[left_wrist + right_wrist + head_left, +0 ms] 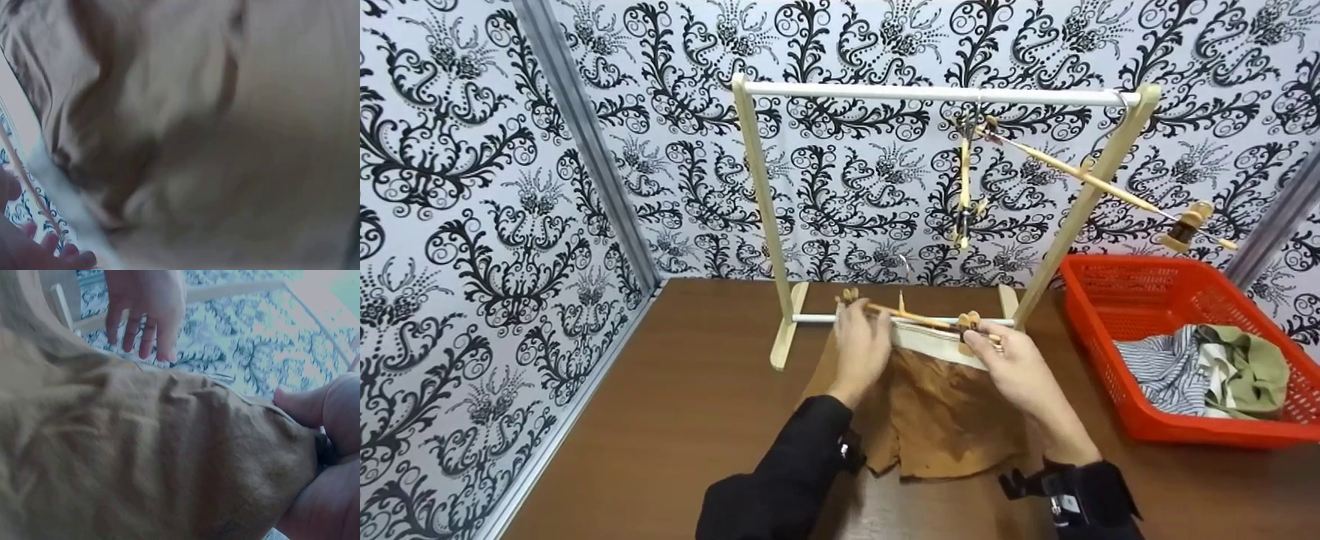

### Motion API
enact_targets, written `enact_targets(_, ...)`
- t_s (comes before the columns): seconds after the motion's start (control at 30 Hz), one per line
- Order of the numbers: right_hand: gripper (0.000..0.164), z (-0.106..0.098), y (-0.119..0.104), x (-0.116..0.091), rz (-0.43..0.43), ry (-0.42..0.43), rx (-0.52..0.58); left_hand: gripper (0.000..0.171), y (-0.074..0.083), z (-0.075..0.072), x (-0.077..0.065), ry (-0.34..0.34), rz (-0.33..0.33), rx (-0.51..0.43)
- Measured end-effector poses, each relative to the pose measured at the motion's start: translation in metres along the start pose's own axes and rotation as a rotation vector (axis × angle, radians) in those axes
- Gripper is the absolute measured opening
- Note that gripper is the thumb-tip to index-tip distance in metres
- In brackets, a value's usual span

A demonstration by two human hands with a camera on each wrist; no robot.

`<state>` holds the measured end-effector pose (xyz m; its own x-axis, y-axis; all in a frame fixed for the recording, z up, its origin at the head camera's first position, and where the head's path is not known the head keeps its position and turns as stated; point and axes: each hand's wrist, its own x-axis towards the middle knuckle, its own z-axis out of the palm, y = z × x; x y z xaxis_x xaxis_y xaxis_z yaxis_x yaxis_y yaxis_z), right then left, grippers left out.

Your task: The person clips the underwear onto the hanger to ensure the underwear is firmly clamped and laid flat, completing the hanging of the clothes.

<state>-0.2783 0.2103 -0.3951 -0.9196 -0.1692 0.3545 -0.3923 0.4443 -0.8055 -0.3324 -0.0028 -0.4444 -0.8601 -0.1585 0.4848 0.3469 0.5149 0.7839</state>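
A pair of brown shorts (945, 412) with a whitish waistband hangs against a wooden clip hanger (919, 318) above the table. My right hand (1020, 367) grips the hanger's right clip at the waistband's right corner. In the right wrist view, thumb and fingers of the right hand (343, 416) close around that corner. My left hand (861, 349) is by the hanger's left clip; the right wrist view shows the left hand (146, 309) with loosely straight fingers. Brown cloth (236, 140) fills most of the left wrist view, blurred, with fingertips low at the left.
Behind the hands stands a wooden rack (765, 202) with a white top rail (870, 91). More clip hangers (1099, 182) hang from its right part. A red basket (1140, 405) with striped cloth (1159, 371) and green cloth (1252, 371) sits at the right. Patterned walls enclose the table (660, 435).
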Motion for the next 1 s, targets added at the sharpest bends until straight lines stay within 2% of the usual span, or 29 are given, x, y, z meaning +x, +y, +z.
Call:
enact_targets(0.07, 0.024, 0.004, -0.006, -0.002, -0.011, 0.031, -0.003, 0.041, 0.003, -0.004, 0.001, 0.012, -0.151, -0.09)
enact_targets(0.13, 0.029, 0.01, -0.013, -0.005, -0.025, 0.068, -0.002, 0.043, 0.006, -0.009, 0.002, -0.008, -0.235, -0.148)
enact_targets(0.23, 0.029, 0.021, -0.022, -0.011, -0.051, 0.114, 0.019, 0.04, 0.01, -0.017, 0.006, -0.05, -0.261, -0.212)
enact_targets(0.3, 0.026, 0.028, -0.027, -0.016, -0.074, 0.138, 0.023, 0.04, 0.013, -0.021, 0.007, -0.066, -0.264, -0.297)
enact_targets(0.47, 0.034, 0.045, -0.034, -0.025, -0.161, 0.136, 0.097, 0.043, 0.021, -0.03, 0.011, -0.059, -0.32, -0.509)
enact_targets(0.63, 0.046, 0.057, -0.038, -0.029, -0.24, 0.103, 0.17, 0.035, 0.023, -0.034, 0.013, -0.037, -0.304, -0.573)
enact_targets(0.8, 0.047, 0.064, -0.039, -0.03, -0.268, 0.089, 0.197, 0.033, 0.021, -0.036, 0.014, -0.015, -0.267, -0.544)
enact_targets(1.0, 0.048, 0.071, -0.046, -0.03, -0.268, 0.114, 0.22, 0.038, 0.02, -0.042, 0.019, -0.023, -0.225, -0.539)
